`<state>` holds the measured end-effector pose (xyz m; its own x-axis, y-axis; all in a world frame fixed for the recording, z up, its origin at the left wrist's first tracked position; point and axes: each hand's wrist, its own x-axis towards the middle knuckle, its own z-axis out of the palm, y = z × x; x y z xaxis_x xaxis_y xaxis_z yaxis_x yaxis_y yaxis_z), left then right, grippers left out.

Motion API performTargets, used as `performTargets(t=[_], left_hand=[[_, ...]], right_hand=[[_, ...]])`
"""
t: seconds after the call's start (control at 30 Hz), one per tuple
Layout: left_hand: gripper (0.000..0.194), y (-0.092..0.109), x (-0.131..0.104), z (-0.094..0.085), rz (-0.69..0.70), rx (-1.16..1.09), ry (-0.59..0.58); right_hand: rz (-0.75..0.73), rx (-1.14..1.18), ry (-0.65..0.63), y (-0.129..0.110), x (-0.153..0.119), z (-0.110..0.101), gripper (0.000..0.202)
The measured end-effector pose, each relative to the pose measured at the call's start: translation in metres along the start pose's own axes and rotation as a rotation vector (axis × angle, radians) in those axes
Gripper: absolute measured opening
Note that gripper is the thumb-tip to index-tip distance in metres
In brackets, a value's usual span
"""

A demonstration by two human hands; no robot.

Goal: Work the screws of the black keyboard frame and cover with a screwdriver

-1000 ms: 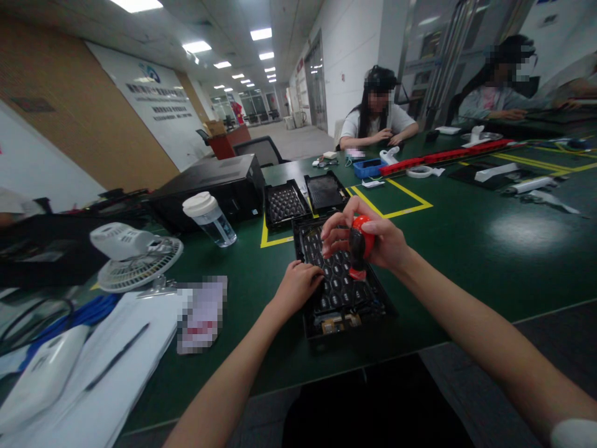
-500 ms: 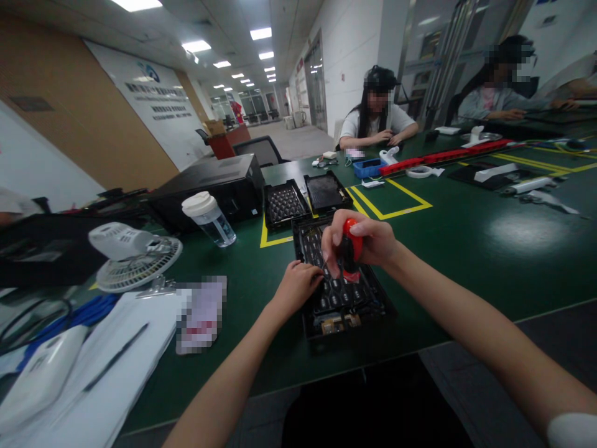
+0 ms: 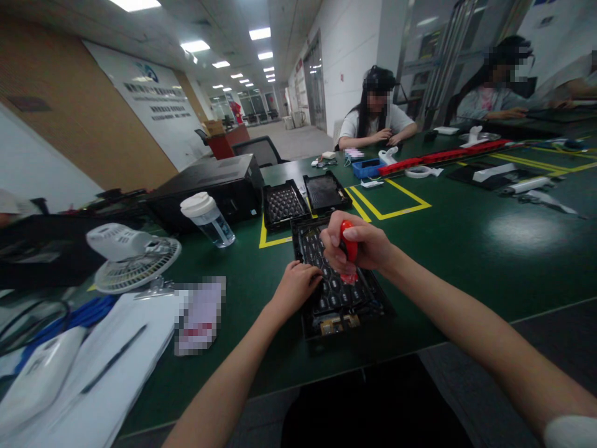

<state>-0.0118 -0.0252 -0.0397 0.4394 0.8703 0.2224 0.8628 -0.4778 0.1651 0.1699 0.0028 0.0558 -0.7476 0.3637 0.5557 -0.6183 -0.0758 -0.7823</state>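
Note:
A shallow black case [image 3: 321, 252] with rows of dark oval pieces lies on the green table in front of me. Along its left side rests my left hand [image 3: 301, 283], fingers bent together over the edge and gripping it. Above the case, my right hand [image 3: 357, 242] is closed around a red-and-black screwdriver [image 3: 348, 242], held roughly upright. Fingers cover part of the handle, and its tip cannot be made out against the dark case. Gold-brown parts [image 3: 333, 325] show at the case's near end.
Two similar black trays [image 3: 284, 204] sit beyond the case. Leftward are a lidded cup [image 3: 208, 218], a white fan [image 3: 135, 255], a clipboard with paper [image 3: 125, 348] and a pen [image 3: 114, 358]. Co-workers [image 3: 377, 118] sit across the table, near a blue box [image 3: 367, 168] and red strip [image 3: 433, 157].
My right hand has shifted slightly left and the screwdriver handle has turned, showing less of its black part. My left hand stays in place on the case's edge.

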Motion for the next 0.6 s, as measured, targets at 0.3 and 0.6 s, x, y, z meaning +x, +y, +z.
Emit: performTargets(t=[0.3,0.6], left_hand=[[0.017,-0.0016,0.0001,0.0021,0.011,-0.015,0.009],[0.016,0.0001,0.0002,0.0003,0.003,-0.012,0.009]], right_hand=[[-0.013,-0.041,0.039,0.0013,-0.0014,0.0027,0.012],[-0.027,-0.083,0.081,0.0006,-0.0042,0.0077,0.009]])
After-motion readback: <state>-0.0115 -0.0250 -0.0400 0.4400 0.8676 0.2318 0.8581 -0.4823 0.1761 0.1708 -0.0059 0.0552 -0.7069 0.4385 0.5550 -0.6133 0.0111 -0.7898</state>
